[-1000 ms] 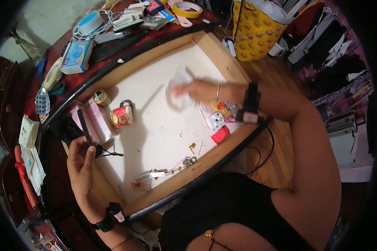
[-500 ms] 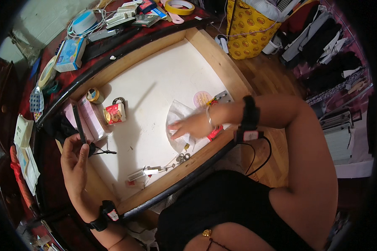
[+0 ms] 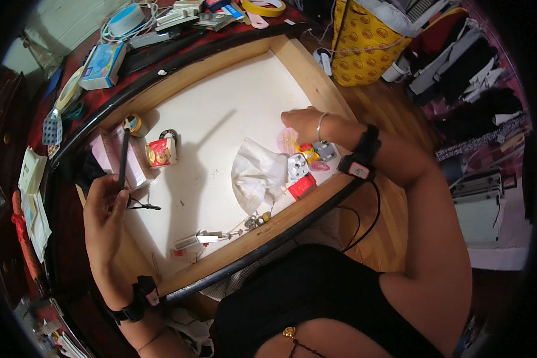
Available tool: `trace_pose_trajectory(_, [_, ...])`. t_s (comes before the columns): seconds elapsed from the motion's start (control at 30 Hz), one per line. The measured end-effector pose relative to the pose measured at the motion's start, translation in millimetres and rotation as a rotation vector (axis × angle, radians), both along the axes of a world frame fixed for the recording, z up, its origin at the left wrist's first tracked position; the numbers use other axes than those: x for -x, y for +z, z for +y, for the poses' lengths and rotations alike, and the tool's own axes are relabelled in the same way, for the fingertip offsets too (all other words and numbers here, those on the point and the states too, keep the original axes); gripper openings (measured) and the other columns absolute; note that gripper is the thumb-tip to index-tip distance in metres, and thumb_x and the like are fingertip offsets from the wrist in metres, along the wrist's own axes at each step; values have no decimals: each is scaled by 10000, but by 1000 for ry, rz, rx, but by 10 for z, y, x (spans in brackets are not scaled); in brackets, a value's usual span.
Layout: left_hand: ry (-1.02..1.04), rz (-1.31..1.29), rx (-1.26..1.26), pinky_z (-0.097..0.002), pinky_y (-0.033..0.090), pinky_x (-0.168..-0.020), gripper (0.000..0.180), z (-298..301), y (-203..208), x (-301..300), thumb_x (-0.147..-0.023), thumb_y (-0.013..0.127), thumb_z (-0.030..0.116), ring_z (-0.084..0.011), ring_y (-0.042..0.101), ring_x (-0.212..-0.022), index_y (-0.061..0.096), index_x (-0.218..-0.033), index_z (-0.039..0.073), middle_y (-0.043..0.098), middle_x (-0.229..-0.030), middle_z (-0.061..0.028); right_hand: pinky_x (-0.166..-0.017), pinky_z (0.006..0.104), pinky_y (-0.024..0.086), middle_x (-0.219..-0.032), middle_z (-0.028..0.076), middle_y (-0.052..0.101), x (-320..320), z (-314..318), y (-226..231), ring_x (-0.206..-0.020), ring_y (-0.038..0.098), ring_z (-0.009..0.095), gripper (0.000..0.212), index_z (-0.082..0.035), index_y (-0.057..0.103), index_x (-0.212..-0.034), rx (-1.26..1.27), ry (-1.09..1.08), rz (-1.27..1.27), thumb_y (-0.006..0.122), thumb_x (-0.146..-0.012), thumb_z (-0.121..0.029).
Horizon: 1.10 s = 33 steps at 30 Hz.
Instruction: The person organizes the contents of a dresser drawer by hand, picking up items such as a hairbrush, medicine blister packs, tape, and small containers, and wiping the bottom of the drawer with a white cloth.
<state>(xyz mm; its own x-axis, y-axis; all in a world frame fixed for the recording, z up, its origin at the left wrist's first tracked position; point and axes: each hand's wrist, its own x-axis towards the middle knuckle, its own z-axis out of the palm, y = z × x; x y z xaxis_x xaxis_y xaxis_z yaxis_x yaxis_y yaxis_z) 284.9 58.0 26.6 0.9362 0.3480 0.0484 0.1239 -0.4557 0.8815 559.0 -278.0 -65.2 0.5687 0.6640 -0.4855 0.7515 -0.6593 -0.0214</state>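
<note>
My left hand (image 3: 104,209), at the drawer's left side, is closed round a slim black strip (image 3: 123,158) that points up and away; a thin dark piece (image 3: 144,206) sticks out beside the fingers. My right hand (image 3: 302,123) is at the right side of the open drawer (image 3: 244,258), palm down, fingers bent against the edge of a pink round disc (image 3: 286,139). Its fingertips are partly hidden. A crumpled white cloth (image 3: 256,173) lies on the drawer's white bottom, apart from both hands. Beside it are a white plug adapter (image 3: 298,167) and a red packet (image 3: 301,188).
A pink box (image 3: 134,158), a small jar (image 3: 137,125) and a red-and-cream packet (image 3: 161,153) stand at the drawer's left. Small metal bits (image 3: 256,222) lie along the near wall. A blue box (image 3: 103,65) and yellow tape (image 3: 264,7) rest beyond; a yellow bag (image 3: 367,48) stands right.
My right hand has left the white cloth and moved away to the far right, by the pink disc. The cloth lies uncovered. My left hand keeps its hold on the black strip.
</note>
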Motion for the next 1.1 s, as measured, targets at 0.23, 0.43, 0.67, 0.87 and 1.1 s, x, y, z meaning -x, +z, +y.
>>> trace_pose_trajectory(0.23, [32,3,-155,-245,460,-690,210,-346,155,0,-801,572,-42,-143,575,-775,541,-1006,-6,583,-899,-87,-675,333,451,-889,107,578,24,45,644,-816,553,266,175,-53,541,-718,-316,221,272,687,-623,-66])
trace_pose_trajectory(0.43, [-71,68,-240,-255,482,-683,235,-507,81,-322,-801,618,26,-147,583,-776,546,-1020,-20,586,-880,-94,-766,346,482,-932,115,622,252,98,894,-878,582,267,101,-5,561,-721,-1017,621,-298,612,-650,44])
trace_pose_trajectory(0.67, [-217,60,-574,-373,461,-654,233,-443,-502,-1224,-754,635,118,-292,589,-715,591,-928,-29,598,-819,-166,-656,267,528,-945,134,636,-66,127,497,-781,647,219,102,3,619,-864,-1214,133,-149,613,-764,-14])
trace_pose_trajectory(0.87, [-198,201,-656,-385,475,-779,285,-418,-920,-1999,-772,596,173,-352,598,-879,583,-988,-13,597,-991,-215,-665,283,522,-918,156,625,-398,108,122,-792,639,243,357,-39,533,-1089,-1219,-608,465,656,-755,-76])
trace_pose_trajectory(1.1, [-249,-138,-895,-395,426,-885,472,-895,-1040,-1909,-771,635,209,-339,481,-1066,456,-1165,19,466,-1183,-189,-856,346,446,-1059,163,520,30,62,175,-1009,525,300,547,-20,546,-1023,23,53,89,786,-602,-273])
